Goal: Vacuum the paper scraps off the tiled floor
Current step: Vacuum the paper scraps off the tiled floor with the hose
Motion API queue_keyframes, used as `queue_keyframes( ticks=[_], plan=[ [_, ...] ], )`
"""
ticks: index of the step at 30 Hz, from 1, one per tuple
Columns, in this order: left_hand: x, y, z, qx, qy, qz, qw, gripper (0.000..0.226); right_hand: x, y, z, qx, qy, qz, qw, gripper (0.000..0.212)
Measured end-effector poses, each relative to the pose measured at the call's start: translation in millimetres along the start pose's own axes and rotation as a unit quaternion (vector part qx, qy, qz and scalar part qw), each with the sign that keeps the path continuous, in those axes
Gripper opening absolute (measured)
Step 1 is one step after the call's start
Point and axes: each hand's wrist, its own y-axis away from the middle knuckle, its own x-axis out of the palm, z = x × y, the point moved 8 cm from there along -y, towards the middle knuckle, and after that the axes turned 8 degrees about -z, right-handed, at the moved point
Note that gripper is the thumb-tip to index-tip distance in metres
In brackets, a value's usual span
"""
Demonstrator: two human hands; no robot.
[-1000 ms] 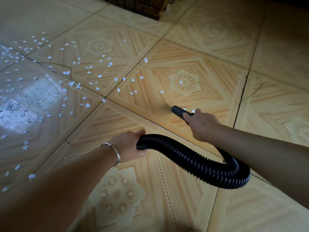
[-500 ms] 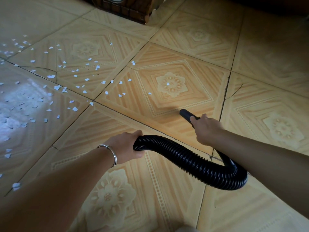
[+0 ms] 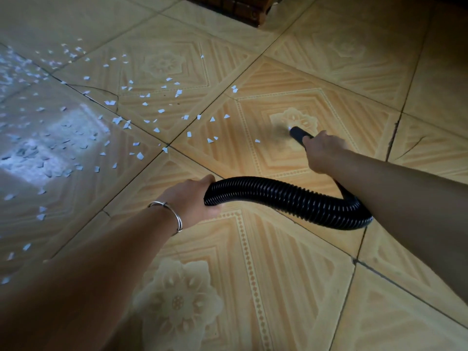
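A black ribbed vacuum hose (image 3: 291, 201) curves across the tiled floor (image 3: 278, 287). My left hand (image 3: 192, 198), with a metal bangle on the wrist, grips the hose at its near end. My right hand (image 3: 321, 150) holds the smooth black nozzle (image 3: 298, 134), whose tip sits over the flower motif of a tile, right at one small scrap. White paper scraps (image 3: 157, 110) lie scattered to the left of the nozzle, thickest at the far left (image 3: 38, 153) where the floor reflects light.
A dark wooden piece of furniture (image 3: 240, 6) stands at the top edge. Cracked grout lines run between the tiles at right (image 3: 392, 135). The tiles to the right and near me carry no scraps.
My right hand has pushed the nozzle forward onto the tile's flower motif, reaching the scrap there. The view has shifted, and the left hand still grips the hose.
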Motion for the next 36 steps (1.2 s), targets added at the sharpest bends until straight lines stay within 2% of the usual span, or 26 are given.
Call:
queue_keyframes(
  ticks=[4,8,13,17,28,36],
  plan=[
    [0,-8,8,-0.016,-0.001,-0.014,1.0,0.027,-4,-21,11,-0.016,0.005,-0.026,1.0,0.046],
    [4,-10,7,0.003,-0.005,-0.016,1.0,0.029,-2,-16,20,-0.04,-0.003,-0.034,0.999,0.051],
    [13,-10,5,0.028,0.008,0.012,1.0,0.03,2,8,46,-0.113,-0.018,-0.04,0.993,0.056],
    [8,-9,11,0.02,0.025,-0.004,0.999,0.029,-9,6,65,-0.144,-0.016,-0.05,0.988,0.06],
    [-11,-20,61,-0.034,0.04,-0.053,0.997,0.028,-52,-51,114,-0.142,0.014,-0.079,0.987,0.058],
    [-25,-19,67,-0.034,0.021,-0.031,0.999,0.027,-54,-53,134,-0.172,0.018,-0.082,0.981,0.062]
  ],
)
